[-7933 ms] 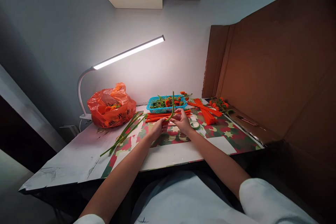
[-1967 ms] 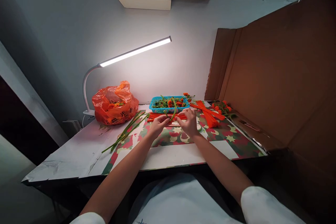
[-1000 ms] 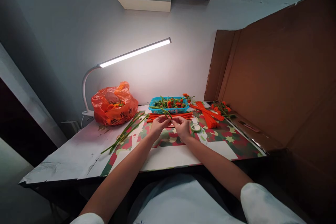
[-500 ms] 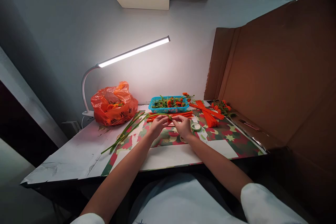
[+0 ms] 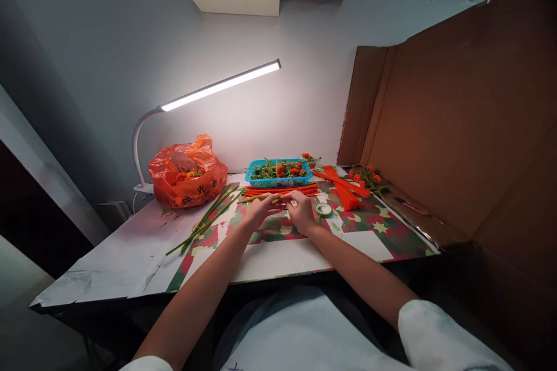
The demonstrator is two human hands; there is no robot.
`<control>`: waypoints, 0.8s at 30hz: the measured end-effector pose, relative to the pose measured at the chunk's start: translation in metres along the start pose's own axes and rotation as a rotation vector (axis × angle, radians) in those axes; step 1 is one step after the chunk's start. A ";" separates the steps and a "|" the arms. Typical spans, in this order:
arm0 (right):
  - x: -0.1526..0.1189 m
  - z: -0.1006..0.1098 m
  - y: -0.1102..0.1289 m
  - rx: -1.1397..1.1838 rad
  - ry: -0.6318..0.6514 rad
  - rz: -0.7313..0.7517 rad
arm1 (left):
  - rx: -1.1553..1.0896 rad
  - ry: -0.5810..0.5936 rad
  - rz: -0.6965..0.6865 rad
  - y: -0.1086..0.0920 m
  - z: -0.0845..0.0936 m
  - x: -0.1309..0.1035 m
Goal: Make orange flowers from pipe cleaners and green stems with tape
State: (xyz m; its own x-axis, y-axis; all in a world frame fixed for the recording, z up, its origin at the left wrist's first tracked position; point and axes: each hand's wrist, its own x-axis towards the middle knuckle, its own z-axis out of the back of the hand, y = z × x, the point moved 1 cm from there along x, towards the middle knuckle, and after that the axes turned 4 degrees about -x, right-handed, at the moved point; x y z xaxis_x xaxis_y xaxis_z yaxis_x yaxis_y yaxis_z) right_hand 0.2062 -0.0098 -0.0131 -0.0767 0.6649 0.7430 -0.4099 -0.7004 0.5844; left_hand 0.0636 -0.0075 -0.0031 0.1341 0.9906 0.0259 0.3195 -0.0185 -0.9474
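Here, fingers [image 5: 290, 197] work above a patterned tabletop [image 5: 278, 231].

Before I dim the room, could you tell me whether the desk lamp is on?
On: the lamp's long bar glows white and brightens the wall behind.

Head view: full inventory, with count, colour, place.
Lamp: 1, white, lit, back left
Bag: 1, orange, by lamp base
Basket: 1, blue, back centre
Flowers: many, orange, in basket and bag, back right
Loose stems: several, green, before bag
Flat sticks: uncounted, red, before basket
Crossed strips: uncounted, orange-red, right of basket
Tape roll: 1, green, by right hand
Cardboard: brown, right
Shelves: 2, white and black, wall
Table: 1, white, patterned cover
Held stem: 1, green, left hand
Hands: left, right, centre
Sleeves: 2, white, bottom
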 end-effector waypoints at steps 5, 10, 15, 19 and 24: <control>0.001 0.000 0.000 -0.005 0.009 0.018 | 0.017 0.011 -0.100 0.001 0.002 0.000; 0.003 -0.010 -0.009 0.282 -0.031 -0.280 | 0.092 -0.006 -0.209 0.003 0.000 0.001; 0.010 -0.015 -0.013 0.698 -0.076 -0.702 | 0.385 -0.121 -0.508 0.005 -0.006 -0.003; 0.012 -0.011 -0.012 0.863 0.012 -0.949 | 0.568 -0.158 -0.686 0.005 -0.009 -0.006; 0.012 -0.002 -0.008 0.541 0.017 -0.604 | 0.400 -0.166 -0.537 0.005 -0.006 -0.003</control>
State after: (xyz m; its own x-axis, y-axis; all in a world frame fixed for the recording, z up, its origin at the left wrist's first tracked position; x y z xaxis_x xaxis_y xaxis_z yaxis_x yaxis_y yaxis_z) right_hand 0.2065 0.0040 -0.0095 0.0014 0.9692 0.2463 0.1111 -0.2450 0.9631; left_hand 0.0701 -0.0111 -0.0059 -0.1017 0.8565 0.5060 -0.0732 0.5008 -0.8625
